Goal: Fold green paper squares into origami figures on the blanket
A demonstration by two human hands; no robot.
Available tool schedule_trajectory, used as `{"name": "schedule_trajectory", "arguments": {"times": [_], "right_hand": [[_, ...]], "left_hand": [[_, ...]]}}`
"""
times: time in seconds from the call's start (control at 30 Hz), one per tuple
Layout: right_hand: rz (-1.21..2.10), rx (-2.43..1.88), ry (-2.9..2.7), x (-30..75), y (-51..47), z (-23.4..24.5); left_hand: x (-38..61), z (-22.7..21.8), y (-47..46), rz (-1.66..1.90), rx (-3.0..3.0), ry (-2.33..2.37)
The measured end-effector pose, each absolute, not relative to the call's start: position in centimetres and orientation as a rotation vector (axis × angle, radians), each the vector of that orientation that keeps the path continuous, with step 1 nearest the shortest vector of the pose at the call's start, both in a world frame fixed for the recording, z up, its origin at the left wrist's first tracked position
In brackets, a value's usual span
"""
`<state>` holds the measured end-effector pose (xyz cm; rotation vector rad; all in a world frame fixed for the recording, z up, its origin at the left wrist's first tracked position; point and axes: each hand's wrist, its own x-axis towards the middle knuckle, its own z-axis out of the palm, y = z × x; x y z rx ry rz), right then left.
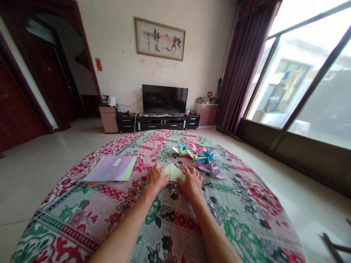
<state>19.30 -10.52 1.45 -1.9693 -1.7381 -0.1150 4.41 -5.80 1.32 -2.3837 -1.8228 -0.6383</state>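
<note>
A pale green folded paper [173,171] lies on the flowered tablecloth [170,223] in front of me. My left hand [156,178] rests on its left edge with fingers curled down onto the paper. My right hand [192,180] presses on its right edge, fingers bent over it. Both hands touch the paper from opposite sides; the fingertips are partly hidden by the knuckles.
A stack of coloured paper sheets [112,168], purple on top, lies to the left. Several folded paper flowers [204,157] in blue, pink, green and purple sit beyond my right hand. A TV [165,99] on a low cabinet stands at the far wall; large window at right.
</note>
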Motion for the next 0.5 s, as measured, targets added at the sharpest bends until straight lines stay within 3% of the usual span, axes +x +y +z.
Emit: {"name": "schedule_trajectory", "arguments": {"times": [0.17,0.5], "right_hand": [[-0.155,-1.933,-1.828,17.8,-9.7,1.6],[-0.134,-1.968,-1.788,16.8,-9.4,0.2]], "left_hand": [[5.1,1.4,-6.6,-0.710,-2.279,-1.881],[4.5,-0.6,-5.0,-0.752,-2.664,-1.370]]}}
